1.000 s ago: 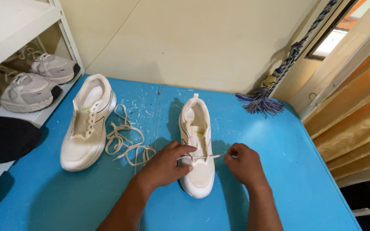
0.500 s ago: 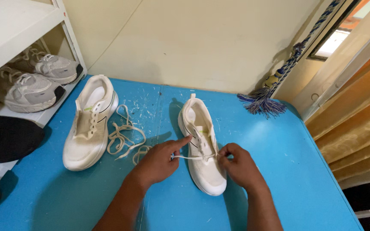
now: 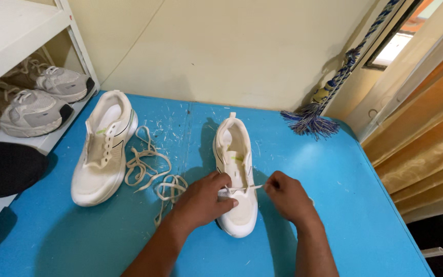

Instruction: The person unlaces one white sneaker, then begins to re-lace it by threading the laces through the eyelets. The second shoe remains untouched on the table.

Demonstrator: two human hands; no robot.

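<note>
A white sneaker [image 3: 235,154] stands toe toward me in the middle of the blue table [image 3: 334,169]. My left hand [image 3: 203,200] rests on its left side near the toe and pinches a cream lace. My right hand [image 3: 287,197] grips the same lace [image 3: 249,188] on the shoe's right side, so the lace runs taut across the lower eyelets between both hands. A second white sneaker [image 3: 103,149] lies unlaced to the left. A loose cream lace [image 3: 149,169] is piled between the two shoes.
At the left stands a white shelf [image 3: 6,31] holding two grey sneakers [image 3: 42,97] and a dark object [image 3: 6,166] below. A blue-and-white tasselled rope [image 3: 329,97] hangs at the back right. Tan curtains [image 3: 426,149] border the table's right edge.
Both hands have stayed on the lace across the middle shoe, pulling it tight over the lower eyelets. The view has shifted slightly; the left shoe and loose lace have not moved.
</note>
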